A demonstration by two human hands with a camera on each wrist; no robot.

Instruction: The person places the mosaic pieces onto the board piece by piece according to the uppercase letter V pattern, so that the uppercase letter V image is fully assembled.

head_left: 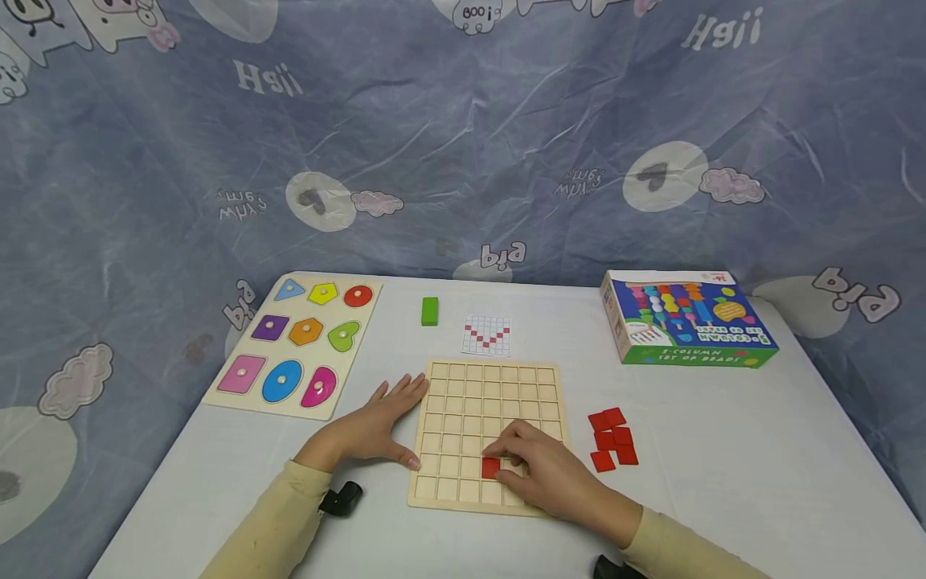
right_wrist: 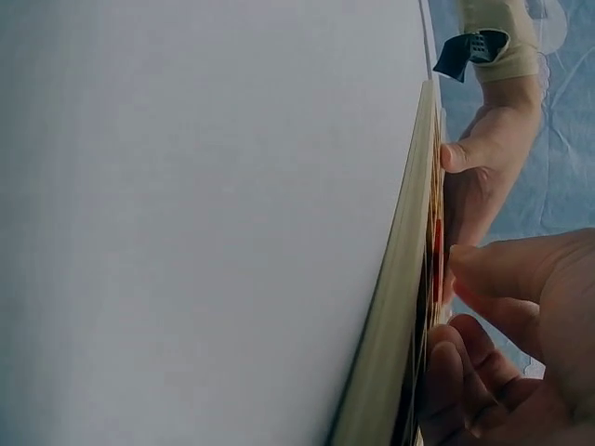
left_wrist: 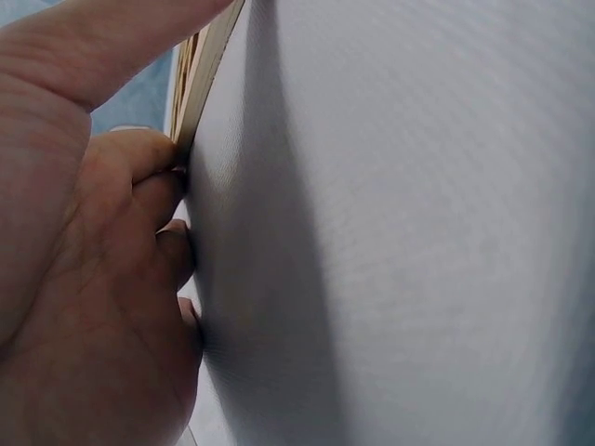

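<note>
A pale wooden grid board (head_left: pixel 450 422) lies on the table with a red square tile (head_left: pixel 489 469) at one of its lower cells. My right hand (head_left: pixel 546 466) is bent over the board and pinches this tile, forefinger at its upper edge and thumb at its right side. In the right wrist view, red also shows beside the forefinger (right_wrist: pixel 507 311). My left hand (head_left: pixel 372 426) rests spread along the board's left edge, the thumb (head_left: pixel 407 458) near the lower part and the fingertips higher up. Several loose red tiles (head_left: pixel 624 437) lie right of the board.
Behind the board lies a small card (head_left: pixel 487 335) with a red V pattern, and near it a green block (head_left: pixel 430 311). A shape puzzle board (head_left: pixel 242 400) is at the back left. A bead-set box (head_left: pixel 690 318) stands at the back right, before a patterned curtain (head_left: pixel 463 145).
</note>
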